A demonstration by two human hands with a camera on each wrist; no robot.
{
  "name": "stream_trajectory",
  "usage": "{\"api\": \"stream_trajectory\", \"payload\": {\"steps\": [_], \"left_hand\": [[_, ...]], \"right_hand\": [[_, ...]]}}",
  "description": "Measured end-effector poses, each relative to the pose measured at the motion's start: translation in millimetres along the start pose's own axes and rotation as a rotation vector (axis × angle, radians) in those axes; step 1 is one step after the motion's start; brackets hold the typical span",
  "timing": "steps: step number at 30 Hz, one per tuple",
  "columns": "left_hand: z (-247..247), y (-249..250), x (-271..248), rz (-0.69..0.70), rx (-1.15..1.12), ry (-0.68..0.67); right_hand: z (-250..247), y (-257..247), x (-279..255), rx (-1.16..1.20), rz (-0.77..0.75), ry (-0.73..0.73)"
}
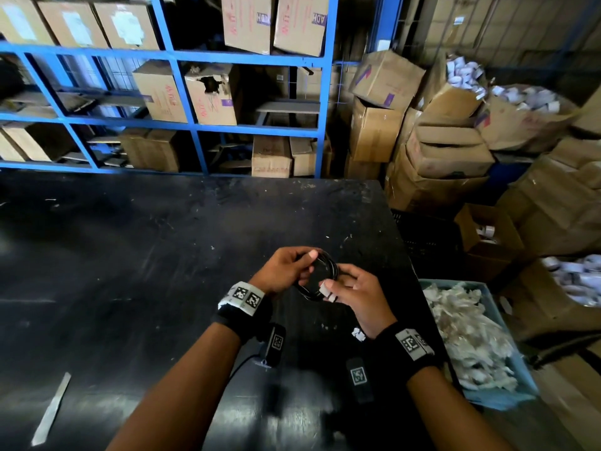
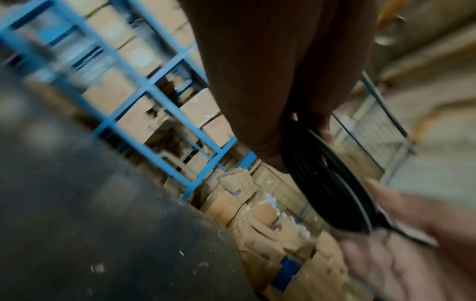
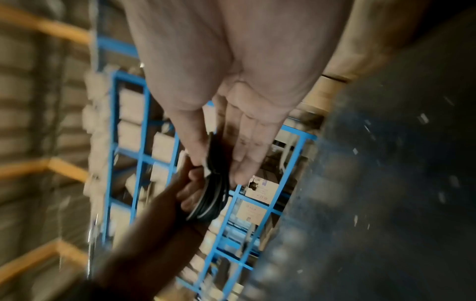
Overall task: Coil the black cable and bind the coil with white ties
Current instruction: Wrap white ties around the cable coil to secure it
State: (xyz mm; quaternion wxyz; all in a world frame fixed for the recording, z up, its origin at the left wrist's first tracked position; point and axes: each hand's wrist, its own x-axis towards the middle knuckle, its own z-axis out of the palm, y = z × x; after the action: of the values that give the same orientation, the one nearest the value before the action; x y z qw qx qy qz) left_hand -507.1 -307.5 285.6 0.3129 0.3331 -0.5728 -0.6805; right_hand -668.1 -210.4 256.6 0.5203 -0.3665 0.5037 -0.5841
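Above scuffed black table [image 1: 162, 255], hands pinch round glossy coil [image 1: 320, 275]

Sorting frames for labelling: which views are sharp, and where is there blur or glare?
Head view: sharp on the coil and both hands, glare on the near table, edges bent by the wide lens. Left wrist view: streaked with motion blur. Right wrist view: the same, coil still recognisable.
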Motion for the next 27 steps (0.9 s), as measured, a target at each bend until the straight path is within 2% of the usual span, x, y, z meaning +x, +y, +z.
{"api": "stream_trajectory", "payload": {"steps": [2, 4, 8, 10, 12, 14, 17, 19, 23, 27], "left_hand": [[4, -1, -6, 0.053, 0.257, -0.021], [6, -3, -10, 0.097, 0.374, -0.065], [4, -2, -13, 0.089, 0.141, -0.024], [1, -3, -16, 0.054, 0.035, -0.024], [-1, -8, -21, 0.012, 0.001, 0.036], [-2, -13, -22, 0.021, 0.034, 0.142], [0, -15, -21, 0.061, 0.094, 0.233], [1, -12, -22, 0.078, 0.125, 0.234], [2, -6, -26, 0.150, 0.324, 0.187], [3, -3, -30, 0.219, 0.412, 0.118]], "right_hand": [[2, -2, 1, -0.086, -0.056, 0.010], [4, -4, 3, -0.142, -0.118, 0.036], [8, -3, 6, -0.187, -0.203, 0.122], [8, -2, 4, -0.141, -0.206, 0.199], [8, -3, 3, -0.078, -0.186, 0.211], [11, -1, 0, -0.084, -0.188, 0.158], [14, 3, -4, -0.243, -0.295, 0.087], [17, 5, -6, -0.343, -0.357, 0.092], [17, 1, -10, -0.386, -0.398, 0.162], [10, 0, -15, -0.782, -0.664, 0.078]]}}
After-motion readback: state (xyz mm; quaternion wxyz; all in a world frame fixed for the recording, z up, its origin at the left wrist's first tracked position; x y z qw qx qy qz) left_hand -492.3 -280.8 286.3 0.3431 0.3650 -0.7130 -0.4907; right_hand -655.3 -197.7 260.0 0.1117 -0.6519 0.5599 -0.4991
